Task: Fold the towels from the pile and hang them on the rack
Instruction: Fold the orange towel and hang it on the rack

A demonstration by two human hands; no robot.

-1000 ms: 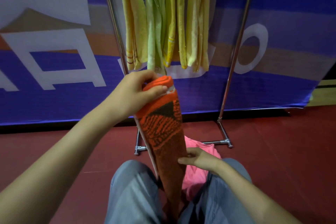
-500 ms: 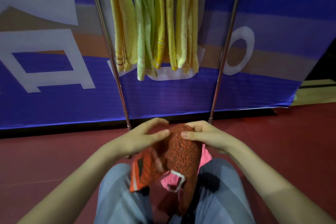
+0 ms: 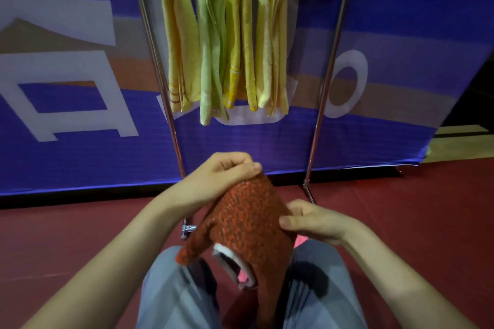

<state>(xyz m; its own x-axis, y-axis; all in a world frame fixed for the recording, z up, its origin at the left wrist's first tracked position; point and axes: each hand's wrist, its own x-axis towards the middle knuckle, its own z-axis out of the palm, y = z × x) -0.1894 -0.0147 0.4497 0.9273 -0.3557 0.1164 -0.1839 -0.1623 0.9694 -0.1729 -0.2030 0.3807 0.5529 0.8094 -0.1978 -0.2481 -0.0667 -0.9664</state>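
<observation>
Orange-and-dark speckled towel (image 3: pixel 248 222)

No whole word can be read. On the blue banner (image 3: pixel 80 157) only large white letter shapes are seen, cut off at the picture's edge. A white ring (image 3: pixel 362 80) like an O is shown just behind the right pole of the rack (image 3: pixel 329 72).

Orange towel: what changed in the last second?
The orange towel no longer hangs long from the raised left hand; that hand came down and the towel is now doubled over above the lap. The left hand grips its top, and the right hand moved up from the lower part to pinch the right edge. Unchanged: four towels on the rack, pink towel on the lap.
</observation>
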